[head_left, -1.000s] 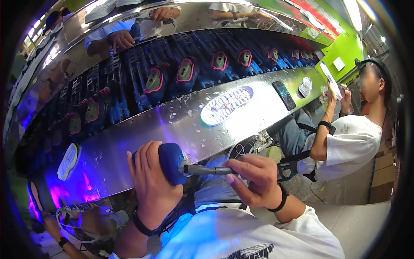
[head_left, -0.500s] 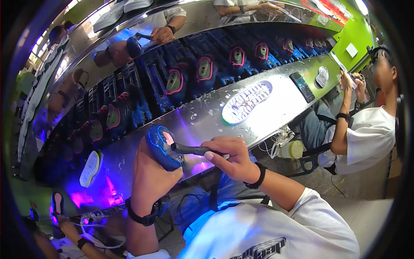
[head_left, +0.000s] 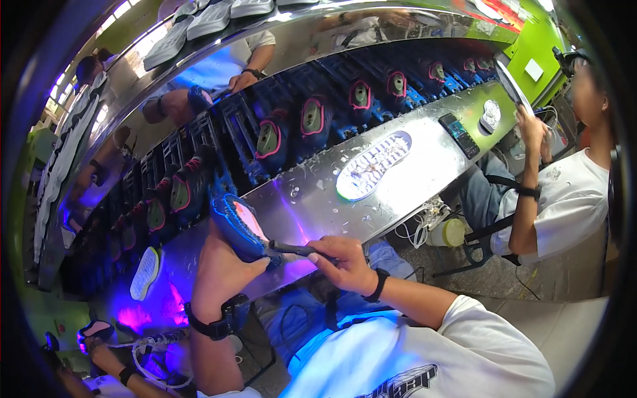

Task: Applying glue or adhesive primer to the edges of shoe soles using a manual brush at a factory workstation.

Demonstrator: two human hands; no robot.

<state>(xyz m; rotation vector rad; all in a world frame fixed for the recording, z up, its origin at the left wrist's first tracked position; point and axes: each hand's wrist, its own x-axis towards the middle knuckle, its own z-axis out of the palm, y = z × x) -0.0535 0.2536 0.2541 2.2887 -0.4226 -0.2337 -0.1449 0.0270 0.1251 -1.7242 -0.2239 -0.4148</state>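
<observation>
My left hand (head_left: 222, 272) is wrapped round a dark blue shoe upper (head_left: 240, 247), its underside turned up toward me. The pink bottom panel shows inside a bright blue edge. In my right hand (head_left: 346, 265) is a brush (head_left: 295, 249) with a dark handle, gripped between thumb and fingers. The brush's tip meets the near end of the shoe's underside; its bristles are hard to make out. Both hands are above the near edge of a shiny metal bench (head_left: 292, 205).
Beyond the bench runs a dark conveyor rack bearing several pink-trimmed shoes (head_left: 271, 138). On the bench lie a patterned sole (head_left: 373, 166), a white sole (head_left: 144, 273), a phone (head_left: 459, 135) and a small sole (head_left: 490, 115). Co-workers at right (head_left: 564, 199) and lower left (head_left: 109, 361) hold shoe parts.
The shoe upper has turned in my left hand, showing more of its pink underside. My right hand and the brush have moved down and slightly left. The right co-worker's sole is raised.
</observation>
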